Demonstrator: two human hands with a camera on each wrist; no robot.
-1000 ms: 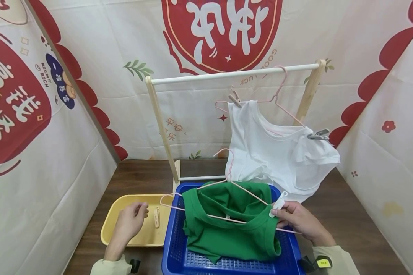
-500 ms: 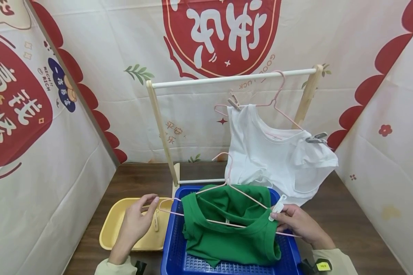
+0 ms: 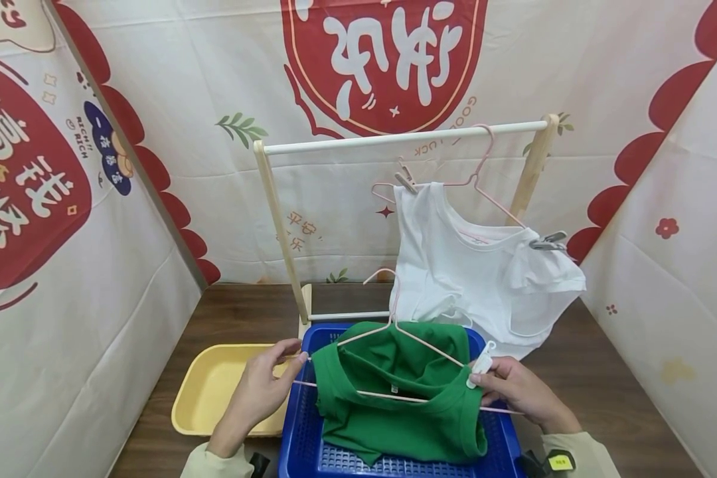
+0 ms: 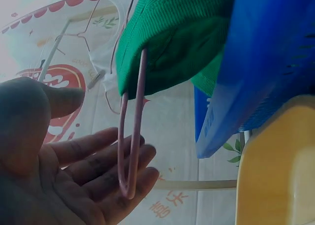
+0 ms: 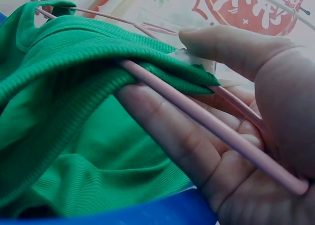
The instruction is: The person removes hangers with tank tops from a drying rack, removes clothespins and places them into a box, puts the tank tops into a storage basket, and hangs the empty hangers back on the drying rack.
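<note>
A green sleeveless top (image 3: 403,425) is spread over a pink hanger (image 3: 427,346), its lower part lying in the blue basket (image 3: 297,425). At its right shoulder my right hand (image 3: 524,393) pinches a white clothespin (image 3: 484,362), thumb on top, fingers under the strap. The hanger's right end runs across that palm in the right wrist view. My left hand (image 3: 259,390) is at the hanger's left end. In the left wrist view the hanger loop (image 4: 129,156) stands in front of my extended fingers (image 4: 106,161), thumb well apart.
Left of the basket is a yellow tray (image 3: 200,392). Behind stands a rack with a white rail (image 3: 358,141) and wooden posts (image 3: 282,232). A white shirt (image 3: 454,265) hangs there on another pink hanger, a clothespin (image 3: 406,179) on one shoulder and a grey clip (image 3: 548,241) on the other.
My left hand has moved right from over the yellow tray to the hanger's left end, its fingers spreading from the thumb. My right hand keeps its hold on the clothespin.
</note>
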